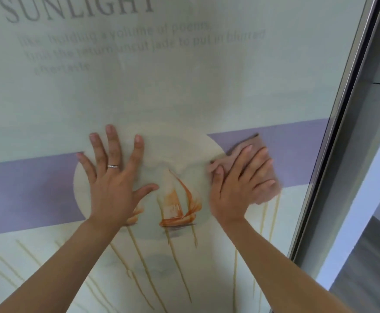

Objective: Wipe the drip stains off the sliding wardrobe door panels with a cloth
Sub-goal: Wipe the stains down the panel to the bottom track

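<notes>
Wiping is under way: the right hand presses a folded pinkish-brown cloth flat-fingered against the pale printed sliding door panel, left hand splayed empty (bracing), and yellowish drip streaks below likely need downward strokes.

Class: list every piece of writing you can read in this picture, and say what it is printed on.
"SUNLIGHT", top cut off: large grey letters on the door panel.
Three smaller grey lines beneath it: blurred; only "a volume of poems" and "jade to put in" can be guessed.
No other text.
</notes>
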A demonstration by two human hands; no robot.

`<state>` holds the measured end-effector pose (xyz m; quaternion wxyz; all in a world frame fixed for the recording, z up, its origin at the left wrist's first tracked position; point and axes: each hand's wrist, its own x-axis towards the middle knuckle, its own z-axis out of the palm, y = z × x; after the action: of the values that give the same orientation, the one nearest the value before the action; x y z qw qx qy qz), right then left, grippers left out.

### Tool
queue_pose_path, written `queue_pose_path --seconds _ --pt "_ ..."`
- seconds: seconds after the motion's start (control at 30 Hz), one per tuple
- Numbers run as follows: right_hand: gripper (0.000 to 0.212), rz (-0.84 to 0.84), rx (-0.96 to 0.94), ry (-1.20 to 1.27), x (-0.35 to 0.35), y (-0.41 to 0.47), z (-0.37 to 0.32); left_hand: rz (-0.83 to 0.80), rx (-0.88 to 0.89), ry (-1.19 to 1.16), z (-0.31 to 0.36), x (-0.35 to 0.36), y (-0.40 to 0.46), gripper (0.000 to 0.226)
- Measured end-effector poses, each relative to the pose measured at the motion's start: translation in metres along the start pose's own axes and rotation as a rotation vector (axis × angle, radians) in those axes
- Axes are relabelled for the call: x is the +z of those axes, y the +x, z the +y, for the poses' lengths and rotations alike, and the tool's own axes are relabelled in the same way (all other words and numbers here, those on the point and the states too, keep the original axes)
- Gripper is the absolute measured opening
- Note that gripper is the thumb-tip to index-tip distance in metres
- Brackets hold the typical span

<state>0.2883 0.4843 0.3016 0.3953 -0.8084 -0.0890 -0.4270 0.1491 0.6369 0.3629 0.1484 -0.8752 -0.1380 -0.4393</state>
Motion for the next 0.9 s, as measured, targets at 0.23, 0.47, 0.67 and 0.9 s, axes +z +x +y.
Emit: queue_pose_path --seconds 0.23,0.47,0.67,0.9 --pt "0.077 0.039 0.224 0.028 -0.005 0.065 0.047 -0.013 -0.009 0.002 -0.001 0.001 0.000 0.097" --pt "0.064 -0.047 -0.281 0.028 0.006 -0.017 0.033 -0.017 -0.005 0.008 0.000 0.000 0.000 0.096" --pt "0.057 0.005 -0.673 0.003 0.001 0.013 0.021 -0.008 -0.002 0.022 0.000 -0.001 0.001 0.096" --pt "0.051 0.036 -0.894 -0.008 0.012 -0.001 -0.012 0.050 0.037 -0.137 -0.018 0.005 -0.013 0.084"
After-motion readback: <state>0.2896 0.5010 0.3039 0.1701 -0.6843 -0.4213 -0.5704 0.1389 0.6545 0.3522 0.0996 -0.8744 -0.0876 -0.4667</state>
